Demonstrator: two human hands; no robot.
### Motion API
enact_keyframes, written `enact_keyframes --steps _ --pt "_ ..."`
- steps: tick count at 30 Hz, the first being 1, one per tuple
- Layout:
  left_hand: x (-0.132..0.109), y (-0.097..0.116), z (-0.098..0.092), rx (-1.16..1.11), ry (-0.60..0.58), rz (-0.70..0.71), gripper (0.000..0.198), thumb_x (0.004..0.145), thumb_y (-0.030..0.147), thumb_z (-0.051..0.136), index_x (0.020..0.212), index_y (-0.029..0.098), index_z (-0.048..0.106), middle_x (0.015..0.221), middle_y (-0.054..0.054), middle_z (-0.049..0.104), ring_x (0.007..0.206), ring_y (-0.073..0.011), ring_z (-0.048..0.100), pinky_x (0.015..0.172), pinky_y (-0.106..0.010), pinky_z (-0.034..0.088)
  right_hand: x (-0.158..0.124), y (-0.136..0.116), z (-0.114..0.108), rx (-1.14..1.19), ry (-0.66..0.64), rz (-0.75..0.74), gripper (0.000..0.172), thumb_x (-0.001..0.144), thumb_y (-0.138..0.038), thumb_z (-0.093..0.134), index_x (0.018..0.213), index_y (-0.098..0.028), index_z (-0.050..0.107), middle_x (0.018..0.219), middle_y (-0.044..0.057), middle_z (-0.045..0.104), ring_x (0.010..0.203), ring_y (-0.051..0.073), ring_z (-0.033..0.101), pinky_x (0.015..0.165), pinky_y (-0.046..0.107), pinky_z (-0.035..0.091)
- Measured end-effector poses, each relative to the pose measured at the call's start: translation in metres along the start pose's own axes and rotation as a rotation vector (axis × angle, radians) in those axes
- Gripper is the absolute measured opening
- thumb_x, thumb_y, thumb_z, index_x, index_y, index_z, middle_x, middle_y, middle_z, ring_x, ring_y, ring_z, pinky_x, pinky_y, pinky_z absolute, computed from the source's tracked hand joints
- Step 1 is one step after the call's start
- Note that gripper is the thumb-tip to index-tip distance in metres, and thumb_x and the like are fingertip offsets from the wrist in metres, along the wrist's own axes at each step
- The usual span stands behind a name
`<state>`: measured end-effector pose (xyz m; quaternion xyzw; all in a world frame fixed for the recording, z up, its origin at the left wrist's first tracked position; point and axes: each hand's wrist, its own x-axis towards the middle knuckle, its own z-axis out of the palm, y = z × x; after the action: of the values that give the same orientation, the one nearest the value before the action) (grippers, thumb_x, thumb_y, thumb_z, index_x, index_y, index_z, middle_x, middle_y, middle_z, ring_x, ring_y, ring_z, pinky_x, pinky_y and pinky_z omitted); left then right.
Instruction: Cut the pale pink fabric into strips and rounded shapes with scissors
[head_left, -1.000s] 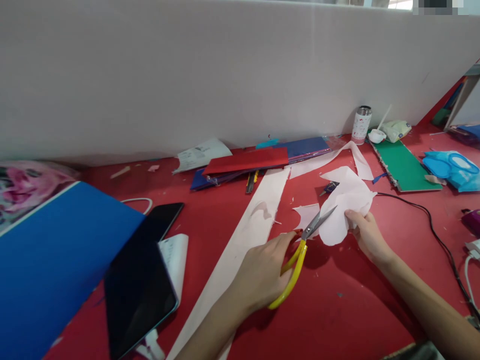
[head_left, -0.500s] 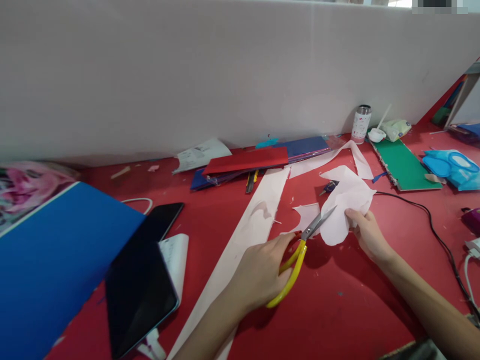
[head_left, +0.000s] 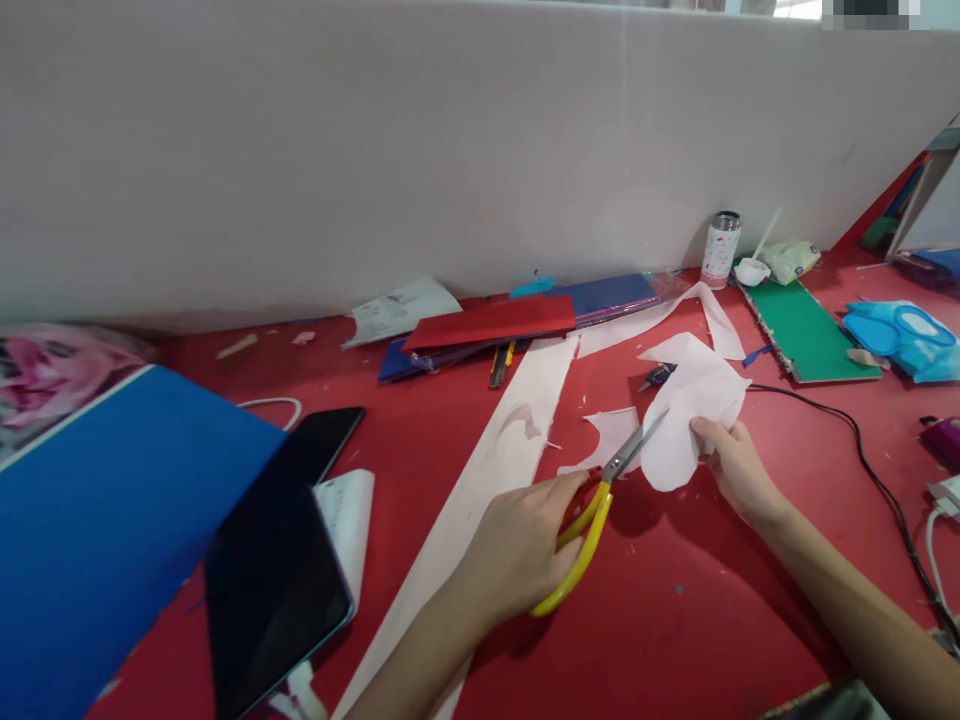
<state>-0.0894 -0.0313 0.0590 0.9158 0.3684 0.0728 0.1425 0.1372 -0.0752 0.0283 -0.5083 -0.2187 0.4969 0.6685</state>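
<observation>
My left hand (head_left: 525, 545) is closed around the yellow handles of a pair of scissors (head_left: 596, 530). Their metal blades point up and to the right, and the tip overlaps a cut-out sheet of white paper (head_left: 686, 390). That paper has a rounded, lobed outline and is held above the table by my right hand (head_left: 731, 465), thumb on top, the other fingers mostly hidden behind it. Beneath the blades lies a white paper scrap (head_left: 611, 435) with a curved edge. A long pale strip (head_left: 480, 480) runs under my left forearm.
On the red table (head_left: 660, 640) a tablet (head_left: 281, 600) and a blue board (head_left: 135, 500) lie at left. Red and blue packs (head_left: 487, 325) and a cutter knife (head_left: 499, 365) lie toward the white partition. A bottle (head_left: 721, 250), green board (head_left: 814, 330), blue wipes pack (head_left: 904, 340) and black cable (head_left: 862, 440) are at right.
Both hands keep nearly the same place, holding the scissors and the paper. The scissor tip has drawn back very slightly. The view has shifted a little.
</observation>
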Motion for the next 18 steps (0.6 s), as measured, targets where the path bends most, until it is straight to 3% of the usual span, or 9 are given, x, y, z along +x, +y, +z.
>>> enact_keyframes --steps 6,18 --pt "-0.0007 -0.0012 0.0013 -0.005 0.042 0.032 0.031 0.080 0.025 0.046 0.108 0.020 0.059 0.096 -0.005 0.072 0.084 -0.0227 0.068 0.072 -0.033 0.051 0.0023 0.0005 -0.0016 -0.013 -0.003 -0.008 0.024 0.062 -0.034 0.071 0.077 -0.015 0.067 0.074 0.002 0.068 0.065 0.015 0.056 0.057 0.025 0.041" --pt "-0.0003 -0.0064 -0.0013 0.038 0.052 0.084 0.030 0.081 0.025 0.044 0.105 0.019 0.060 0.091 -0.006 0.072 0.077 -0.0212 0.067 0.066 -0.032 0.052 0.0019 -0.0033 -0.0011 -0.001 0.009 0.010 0.024 0.059 -0.032 0.072 0.074 -0.015 0.067 0.071 0.001 0.067 0.063 0.014 0.054 0.055 0.024 0.040"
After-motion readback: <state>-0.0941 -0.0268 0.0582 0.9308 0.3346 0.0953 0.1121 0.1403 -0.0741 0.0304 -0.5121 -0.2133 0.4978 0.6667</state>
